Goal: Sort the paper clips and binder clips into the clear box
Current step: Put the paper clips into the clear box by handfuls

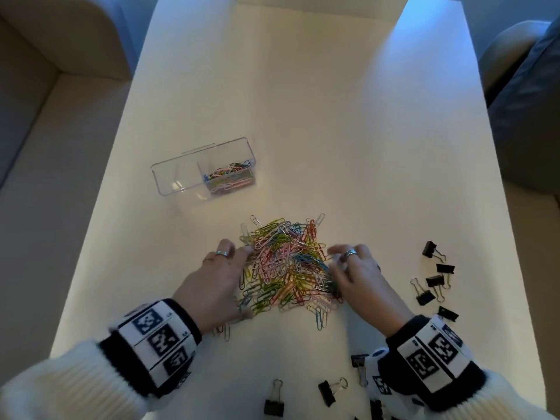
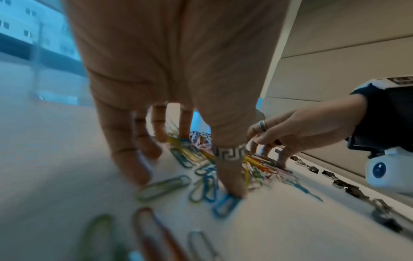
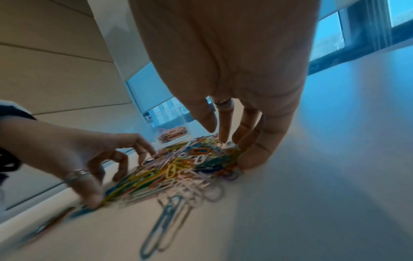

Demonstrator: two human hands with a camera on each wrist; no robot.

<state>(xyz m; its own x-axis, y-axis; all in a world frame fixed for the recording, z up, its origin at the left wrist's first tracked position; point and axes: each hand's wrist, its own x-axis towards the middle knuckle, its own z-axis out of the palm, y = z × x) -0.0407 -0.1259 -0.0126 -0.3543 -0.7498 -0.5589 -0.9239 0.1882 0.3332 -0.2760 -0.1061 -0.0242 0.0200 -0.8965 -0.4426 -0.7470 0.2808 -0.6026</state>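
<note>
Hundreds of light, slippery paper clips (image 1: 288, 265) lie between your spread, empty left hand (image 1: 212, 283) and right hand (image 1: 360, 277); scoop from underneath.

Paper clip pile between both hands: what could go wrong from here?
The paper clip pile is loose and spread, so clips may slip out when the left hand and right hand lift it. Strays near the left wrist could be missed. The clear box has one empty side, so clips could land there.
</note>
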